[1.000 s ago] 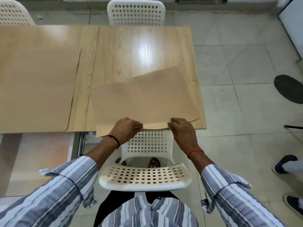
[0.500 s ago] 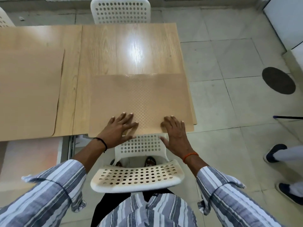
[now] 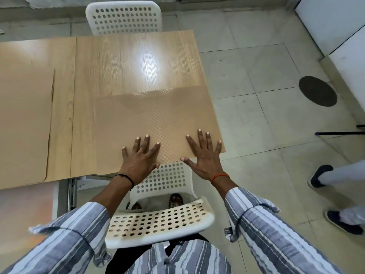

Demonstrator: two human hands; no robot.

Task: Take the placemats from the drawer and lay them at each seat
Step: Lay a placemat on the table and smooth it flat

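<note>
A tan placemat (image 3: 158, 115) with a fine dotted texture lies flat on the near right part of the wooden table (image 3: 128, 62), reaching the table's right and front edges. My left hand (image 3: 141, 157) lies flat on its near edge, fingers spread and straight. My right hand (image 3: 205, 155) presses flat on the mat's near right corner, fingers spread too. A second tan placemat (image 3: 23, 125) lies flat on the left part of the table.
A white perforated chair (image 3: 164, 210) stands between me and the table, another white chair (image 3: 124, 17) at the far side. On the tiled floor to the right are another person's dark shoes (image 3: 320, 176) and a dark round spot (image 3: 317, 90). White cabinets (image 3: 335, 26) stand far right.
One second ago both hands pinched the mat's near edge with the mat skewed and lifted. Since then it was squared and laid flat, and both hands opened and spread on it.
</note>
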